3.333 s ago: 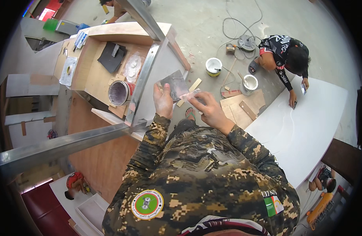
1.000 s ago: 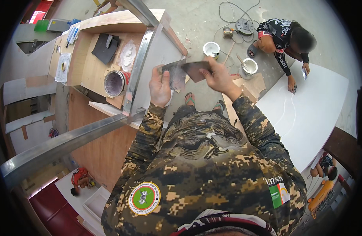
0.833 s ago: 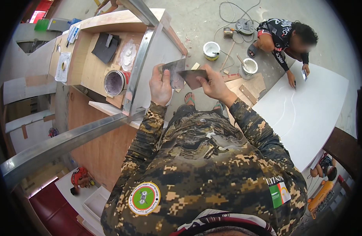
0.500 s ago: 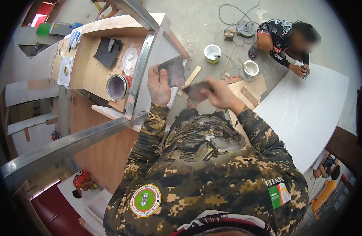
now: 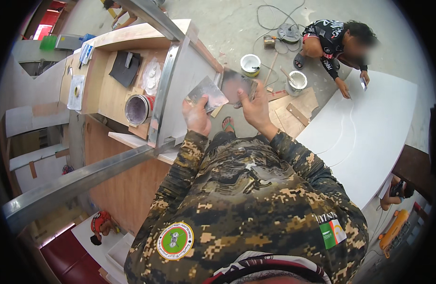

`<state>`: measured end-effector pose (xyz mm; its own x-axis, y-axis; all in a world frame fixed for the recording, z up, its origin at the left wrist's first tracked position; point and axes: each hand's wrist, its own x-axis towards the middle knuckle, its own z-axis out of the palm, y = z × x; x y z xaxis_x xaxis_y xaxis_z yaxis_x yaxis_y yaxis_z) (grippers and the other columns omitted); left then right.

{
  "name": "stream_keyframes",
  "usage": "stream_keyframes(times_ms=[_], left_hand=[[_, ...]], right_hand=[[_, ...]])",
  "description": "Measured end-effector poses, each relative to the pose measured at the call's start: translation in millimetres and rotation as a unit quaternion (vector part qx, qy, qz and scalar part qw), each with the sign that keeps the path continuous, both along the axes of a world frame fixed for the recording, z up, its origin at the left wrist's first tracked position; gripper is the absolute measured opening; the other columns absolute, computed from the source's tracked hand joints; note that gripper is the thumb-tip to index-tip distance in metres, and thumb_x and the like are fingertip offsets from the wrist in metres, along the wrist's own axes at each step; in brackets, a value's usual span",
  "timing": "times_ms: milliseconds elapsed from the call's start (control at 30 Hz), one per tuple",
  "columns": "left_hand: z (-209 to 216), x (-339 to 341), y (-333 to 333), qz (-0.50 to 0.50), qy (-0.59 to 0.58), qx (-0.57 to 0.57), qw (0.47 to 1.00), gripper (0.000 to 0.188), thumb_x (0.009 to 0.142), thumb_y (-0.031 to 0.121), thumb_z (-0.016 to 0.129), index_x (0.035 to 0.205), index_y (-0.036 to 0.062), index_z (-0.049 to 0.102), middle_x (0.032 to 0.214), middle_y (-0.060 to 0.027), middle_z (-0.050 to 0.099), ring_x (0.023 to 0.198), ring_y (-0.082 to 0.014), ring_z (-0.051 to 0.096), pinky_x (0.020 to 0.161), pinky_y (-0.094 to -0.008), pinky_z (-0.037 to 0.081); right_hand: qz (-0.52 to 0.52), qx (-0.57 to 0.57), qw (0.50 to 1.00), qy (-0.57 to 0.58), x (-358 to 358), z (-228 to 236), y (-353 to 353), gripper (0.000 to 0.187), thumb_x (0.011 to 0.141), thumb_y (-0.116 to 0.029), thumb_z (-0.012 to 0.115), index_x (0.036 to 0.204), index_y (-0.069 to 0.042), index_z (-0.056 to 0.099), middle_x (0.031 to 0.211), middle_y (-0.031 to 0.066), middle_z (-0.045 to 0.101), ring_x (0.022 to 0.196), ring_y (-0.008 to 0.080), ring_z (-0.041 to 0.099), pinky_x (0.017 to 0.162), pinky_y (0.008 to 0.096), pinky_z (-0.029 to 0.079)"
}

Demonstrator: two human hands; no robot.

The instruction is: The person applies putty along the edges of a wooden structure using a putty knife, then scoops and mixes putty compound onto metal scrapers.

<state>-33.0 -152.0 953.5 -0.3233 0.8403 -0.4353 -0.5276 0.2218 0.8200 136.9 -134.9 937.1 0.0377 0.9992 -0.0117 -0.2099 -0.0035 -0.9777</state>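
My left hand is closed on a flat metal putty scraper, thumb across its face and its surface smeared with pale putty. Closed around a second, darker putty scraper is my right hand, thumb pressed on the plate. The two blades are tilted up side by side in front of me, their near edges close together; whether they touch I cannot tell. Left of them stands a metal frame post, and beyond it a can of greyish putty sits in a wooden cabinet.
A metal bar crosses at my left. Dark sandpaper-like sheets lie inside the cabinet. Two white buckets and a cable reel stand on the floor. At right, a co-worker crouches by a white panel.
My right hand has swung left and turned its scraper face up beside the other one. My left scraper has tilted and dropped slightly. The co-worker's hands have moved apart.
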Motion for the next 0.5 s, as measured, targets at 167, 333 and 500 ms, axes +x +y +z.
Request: stream_keyframes(times_ms=[167, 333, 500], left_hand=[[-18.0, -8.4, 10.7, 0.058, 0.108, 0.035, 0.992, 0.042, 0.084, -0.008, 0.064, 0.122, -0.0028, 0.047, 0.115, -0.0156, 0.061, 0.102, -0.0259, 0.063, 0.091, -0.0360, 0.051], [-19.0, -24.0, 7.9, 0.034, 0.317, 0.060, 0.946, 0.040, 0.084, -0.002, 0.066, 0.119, -0.0068, 0.045, 0.113, -0.0188, 0.061, 0.100, -0.0275, 0.063, 0.089, -0.0360, 0.050], [-40.2, -30.4, 2.5, 0.000, 0.435, 0.074, 0.898, 0.043, 0.083, 0.001, 0.067, 0.119, -0.0090, 0.045, 0.110, -0.0236, 0.061, 0.101, -0.0333, 0.063, 0.091, -0.0396, 0.048]], right_hand=[[0.116, 0.095, 0.962, -0.228, 14.2, -32.9, -28.3, 0.026, 0.093, -0.012, 0.065, 0.116, -0.003, 0.054, 0.091, 0.0182, 0.069, 0.078, 0.0256, 0.069, 0.062, 0.0369, 0.054], [0.208, 0.053, 0.932, -0.291, 27.3, -4.4, -37.9, 0.023, 0.088, -0.007, 0.066, 0.111, -0.005, 0.059, 0.090, 0.0221, 0.067, 0.078, 0.0373, 0.067, 0.061, 0.0372, 0.052], [0.124, 0.349, 0.854, -0.365, 3.9, 4.1, -26.7, 0.034, 0.078, -0.005, 0.066, 0.111, -0.009, 0.060, 0.077, 0.0136, 0.063, 0.073, 0.0337, 0.066, 0.058, 0.0426, 0.051]])
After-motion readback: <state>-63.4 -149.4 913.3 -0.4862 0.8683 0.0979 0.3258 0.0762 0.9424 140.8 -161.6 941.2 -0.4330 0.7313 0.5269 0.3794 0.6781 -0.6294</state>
